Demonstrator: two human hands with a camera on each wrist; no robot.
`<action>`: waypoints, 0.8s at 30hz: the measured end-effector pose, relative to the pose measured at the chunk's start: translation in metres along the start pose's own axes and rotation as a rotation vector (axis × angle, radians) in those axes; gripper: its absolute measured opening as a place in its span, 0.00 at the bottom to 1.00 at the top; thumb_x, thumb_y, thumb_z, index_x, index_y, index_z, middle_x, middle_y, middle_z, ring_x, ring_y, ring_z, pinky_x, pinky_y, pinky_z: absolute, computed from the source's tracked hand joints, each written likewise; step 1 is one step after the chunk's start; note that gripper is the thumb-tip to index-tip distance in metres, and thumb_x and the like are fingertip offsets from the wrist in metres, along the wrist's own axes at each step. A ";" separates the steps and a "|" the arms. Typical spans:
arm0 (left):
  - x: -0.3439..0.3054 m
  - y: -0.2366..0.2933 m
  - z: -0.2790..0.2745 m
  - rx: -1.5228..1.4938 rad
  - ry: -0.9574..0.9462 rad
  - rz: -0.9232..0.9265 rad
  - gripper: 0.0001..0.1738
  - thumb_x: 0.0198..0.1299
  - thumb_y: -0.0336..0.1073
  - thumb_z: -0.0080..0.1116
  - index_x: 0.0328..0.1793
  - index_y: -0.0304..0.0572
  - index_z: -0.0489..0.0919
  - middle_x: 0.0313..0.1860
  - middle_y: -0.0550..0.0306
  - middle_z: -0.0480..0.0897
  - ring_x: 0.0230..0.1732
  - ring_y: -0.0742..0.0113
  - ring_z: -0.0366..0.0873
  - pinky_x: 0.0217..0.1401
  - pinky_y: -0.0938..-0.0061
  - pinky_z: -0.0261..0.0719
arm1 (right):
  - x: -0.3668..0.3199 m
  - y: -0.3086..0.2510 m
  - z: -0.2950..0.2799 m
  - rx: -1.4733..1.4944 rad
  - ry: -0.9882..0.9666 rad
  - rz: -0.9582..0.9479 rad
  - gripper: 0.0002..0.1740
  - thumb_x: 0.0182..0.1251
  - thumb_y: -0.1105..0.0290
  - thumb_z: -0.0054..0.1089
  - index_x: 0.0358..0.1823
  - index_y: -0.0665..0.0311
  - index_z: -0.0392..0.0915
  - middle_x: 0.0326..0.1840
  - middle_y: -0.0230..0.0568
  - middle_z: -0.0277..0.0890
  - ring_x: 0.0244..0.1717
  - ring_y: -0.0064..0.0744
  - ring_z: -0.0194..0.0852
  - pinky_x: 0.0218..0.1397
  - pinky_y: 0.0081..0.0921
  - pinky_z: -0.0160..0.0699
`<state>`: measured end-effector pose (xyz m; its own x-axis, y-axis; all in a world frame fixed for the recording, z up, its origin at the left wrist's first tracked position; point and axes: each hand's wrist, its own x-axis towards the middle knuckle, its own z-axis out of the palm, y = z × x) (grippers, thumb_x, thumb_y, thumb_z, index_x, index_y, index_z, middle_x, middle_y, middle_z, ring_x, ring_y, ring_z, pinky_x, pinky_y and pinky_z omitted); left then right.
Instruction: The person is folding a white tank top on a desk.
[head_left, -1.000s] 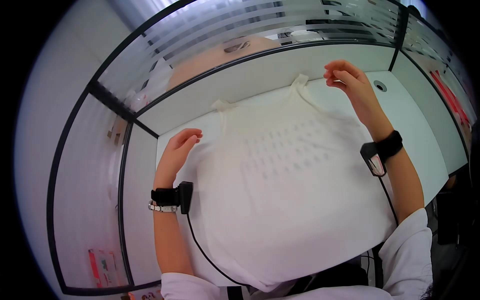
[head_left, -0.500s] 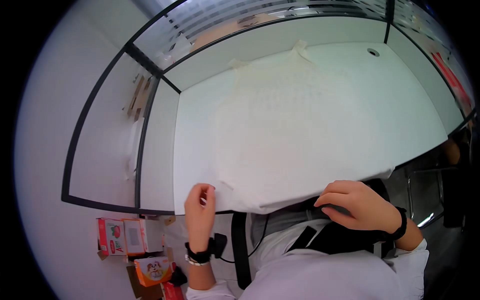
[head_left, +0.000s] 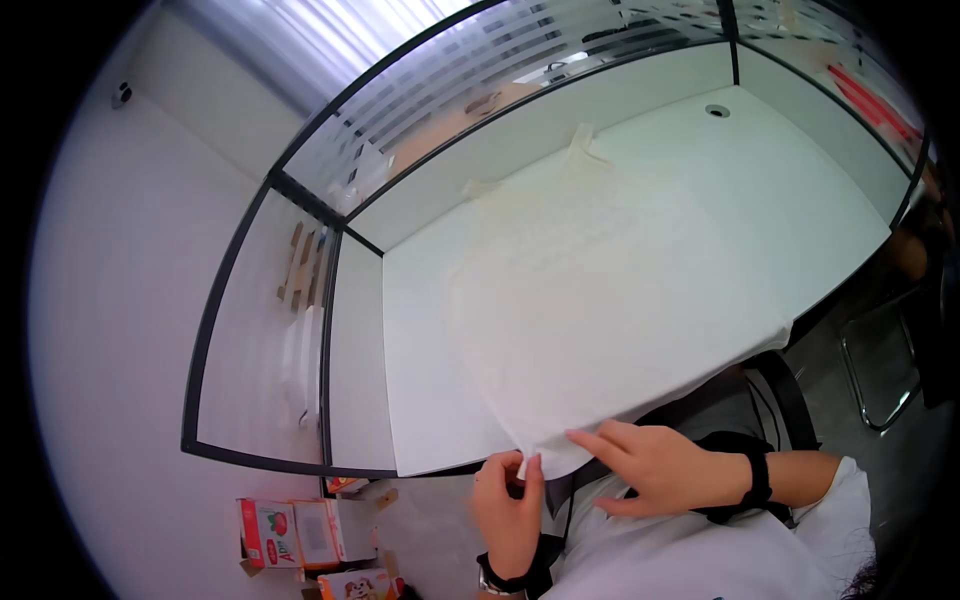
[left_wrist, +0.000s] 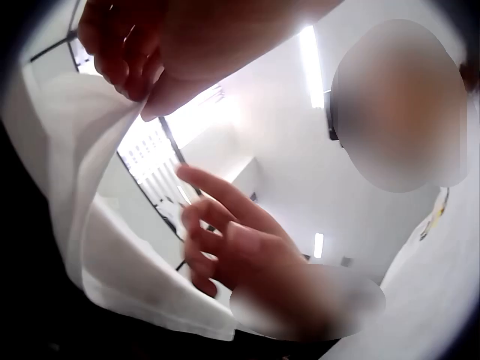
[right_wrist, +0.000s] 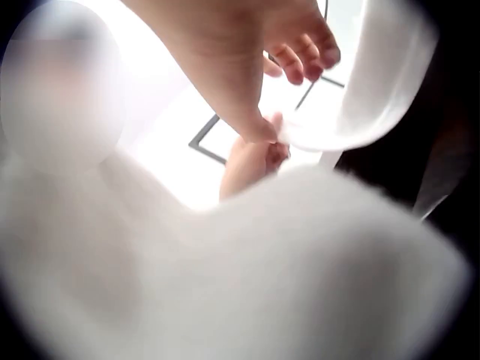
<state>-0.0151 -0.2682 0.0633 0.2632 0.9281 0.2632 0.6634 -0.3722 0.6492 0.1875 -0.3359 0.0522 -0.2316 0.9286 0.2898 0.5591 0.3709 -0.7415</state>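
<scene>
**White top pinched at its hem corner**

White desk [head_left: 430,400] carries a cream sleeveless top [head_left: 600,300] spread flat, with its straps at the far side and its hem overhanging the near edge. The step in hand looks like taking up the hem. The left hand [head_left: 508,505] pinches the hem corner [head_left: 535,452]. The right hand [head_left: 650,465] lies just beside it, fingers stretched out, gripping nothing. A next move would probably need that hand to close on the hem too.

Head view: worn high, faces forward and down across the desk [head_left: 430,400]; widest, farthest.
Left wrist view: close beneath the left hand [left_wrist: 142,45], facing up.
Right wrist view: close beneath the right hand [right_wrist: 247,67], facing up.
Shared: both hands at the white garment [head_left: 600,300], near hem.
</scene>
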 end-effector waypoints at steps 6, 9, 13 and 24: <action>0.011 0.009 -0.006 0.142 -0.175 0.237 0.09 0.56 0.32 0.68 0.34 0.42 0.76 0.28 0.60 0.75 0.31 0.61 0.72 0.43 0.67 0.66 | 0.042 0.011 0.047 -0.247 0.315 -0.283 0.33 0.54 0.65 0.68 0.62 0.69 0.72 0.34 0.34 0.70 0.33 0.32 0.74 0.32 0.25 0.74; 0.040 -0.001 -0.019 -0.010 -0.402 0.344 0.06 0.57 0.31 0.67 0.37 0.40 0.80 0.31 0.60 0.79 0.34 0.60 0.75 0.45 0.68 0.68 | 0.047 0.020 0.052 -0.285 0.423 -0.259 0.13 0.52 0.71 0.64 0.39 0.64 0.76 0.26 0.31 0.68 0.28 0.32 0.73 0.29 0.25 0.73; 0.122 -0.028 -0.015 -0.238 -0.298 0.067 0.11 0.71 0.34 0.53 0.42 0.31 0.80 0.34 0.59 0.82 0.37 0.76 0.74 0.45 0.79 0.73 | 0.042 0.029 0.055 -0.248 0.390 -0.244 0.08 0.49 0.74 0.62 0.29 0.63 0.71 0.26 0.36 0.67 0.29 0.35 0.73 0.30 0.28 0.75; 0.331 -0.057 0.067 0.194 -0.519 -0.243 0.22 0.61 0.50 0.62 0.33 0.34 0.76 0.23 0.57 0.76 0.23 0.67 0.72 0.29 0.72 0.75 | 0.040 0.040 0.050 -0.058 0.346 -0.158 0.09 0.51 0.77 0.61 0.34 0.66 0.72 0.34 0.40 0.66 0.35 0.37 0.71 0.39 0.30 0.76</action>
<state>0.0808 0.0609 0.0658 0.3632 0.8853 -0.2905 0.8501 -0.1872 0.4922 0.1608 -0.2841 0.0040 -0.0416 0.8048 0.5921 0.5847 0.5002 -0.6387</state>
